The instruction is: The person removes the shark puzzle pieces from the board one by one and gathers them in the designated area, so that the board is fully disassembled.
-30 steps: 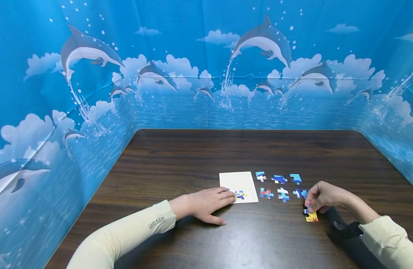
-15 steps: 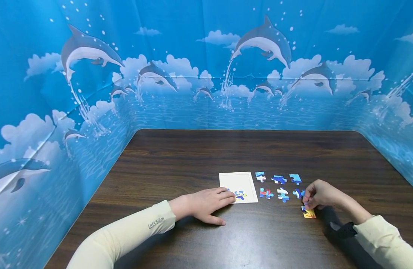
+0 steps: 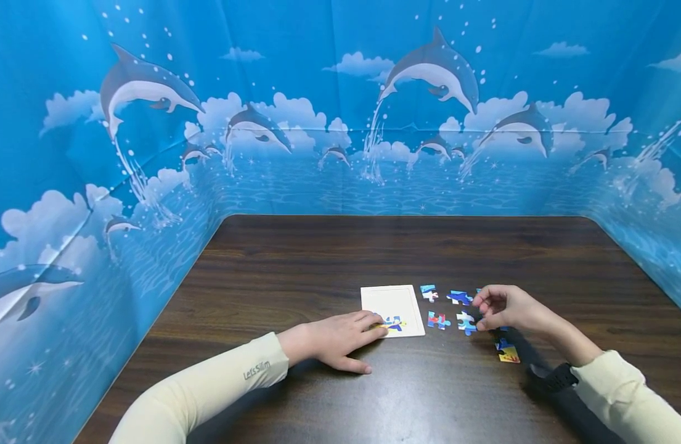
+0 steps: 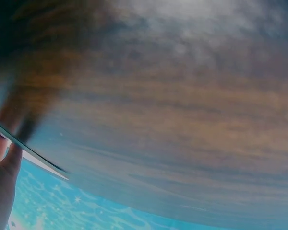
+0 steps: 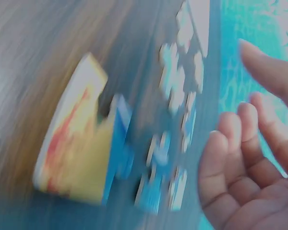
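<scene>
My left hand [image 3: 342,339] lies flat with fingers outstretched, its fingertips resting on the near left part of a white square puzzle tray [image 3: 390,300]. Pieces with blue and yellow print show in the tray beside those fingertips. Over the right end of the loose puzzle pieces hovers my right hand [image 3: 512,308], which partly hides them. Its thumb and fingers [image 5: 248,117] are spread apart in the right wrist view, with nothing between them. A yellow and blue puzzle piece [image 3: 508,352] lies on the table just below this hand.
Left of the right hand lie a blue and white piece [image 3: 429,292], a dark blue piece [image 3: 458,297], a red and blue piece [image 3: 438,320] and a white and blue piece [image 3: 465,322]. A dolphin-print curtain [image 3: 340,166] surrounds the brown wooden table [image 3: 296,265].
My right hand has let go of the yellow and blue puzzle piece, after sliding it slightly left and away, and has moved left over the other pieces. The left hand has stayed put.
</scene>
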{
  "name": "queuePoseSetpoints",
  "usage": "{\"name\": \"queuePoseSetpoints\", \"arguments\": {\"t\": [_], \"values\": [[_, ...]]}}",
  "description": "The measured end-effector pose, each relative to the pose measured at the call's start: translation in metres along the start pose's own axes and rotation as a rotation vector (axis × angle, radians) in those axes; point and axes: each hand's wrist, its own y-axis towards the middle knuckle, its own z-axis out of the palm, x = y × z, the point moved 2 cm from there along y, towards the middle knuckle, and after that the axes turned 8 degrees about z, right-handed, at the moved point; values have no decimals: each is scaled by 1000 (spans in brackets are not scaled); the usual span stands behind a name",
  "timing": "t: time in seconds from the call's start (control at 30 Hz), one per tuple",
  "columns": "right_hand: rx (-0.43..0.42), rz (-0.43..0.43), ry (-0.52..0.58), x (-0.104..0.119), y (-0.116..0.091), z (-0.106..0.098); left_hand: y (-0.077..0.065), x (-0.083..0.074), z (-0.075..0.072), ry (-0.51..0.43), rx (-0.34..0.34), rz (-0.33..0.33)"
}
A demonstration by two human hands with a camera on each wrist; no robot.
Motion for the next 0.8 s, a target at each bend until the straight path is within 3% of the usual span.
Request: {"name": "queuePoseSetpoints", "arguments": {"t": [0.2, 0.33, 0.8], "values": [[-118, -41, 36, 12, 17, 14, -1, 0, 2, 22, -22, -5], [-147, -42, 77, 17, 28, 25, 0, 1, 2, 35, -25, -6], [-58, -64, 157, 34, 49, 57, 0, 0, 2, 68, -42, 2]]}}
